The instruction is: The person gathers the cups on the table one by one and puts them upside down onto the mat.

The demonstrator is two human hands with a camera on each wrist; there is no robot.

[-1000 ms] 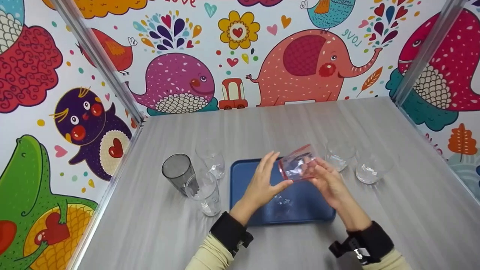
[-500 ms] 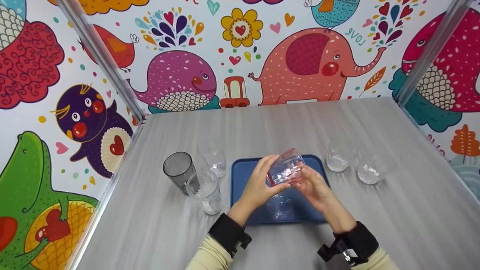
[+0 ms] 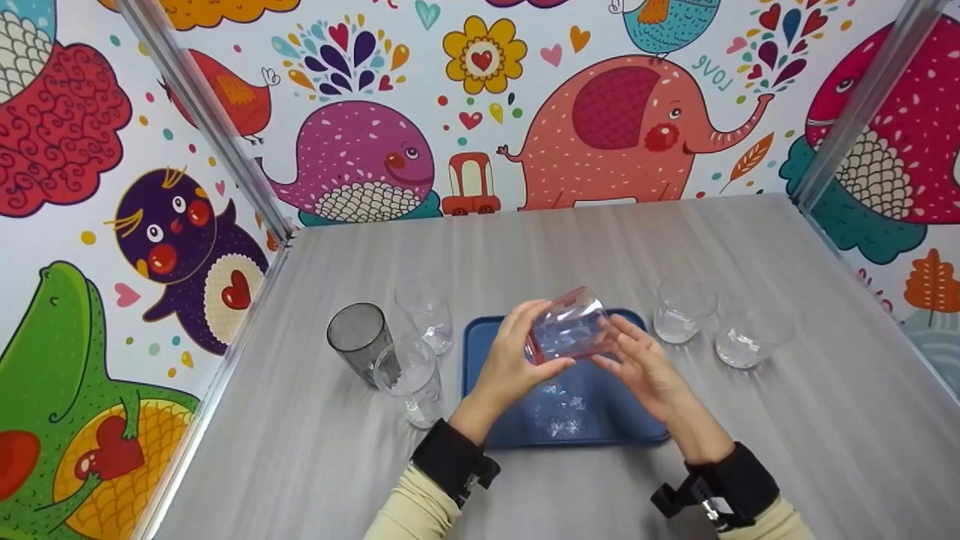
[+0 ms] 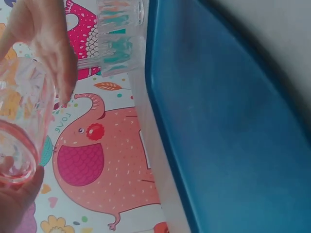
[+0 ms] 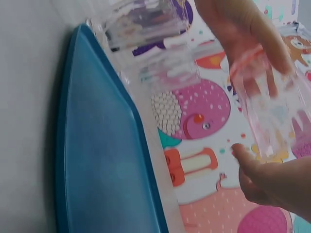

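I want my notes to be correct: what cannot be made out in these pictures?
Pink transparent tumbler: left wrist view, cut off by the left edge.
Blue rectangular tray: left wrist view, cut off by the frame's edges.
Tall grey transparent glass: head view, base partly behind a tall clear glass.

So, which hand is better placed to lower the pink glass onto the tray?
Probably the left hand: its fingers and thumb grip the pink glass above the tray; the right hand looks more open.
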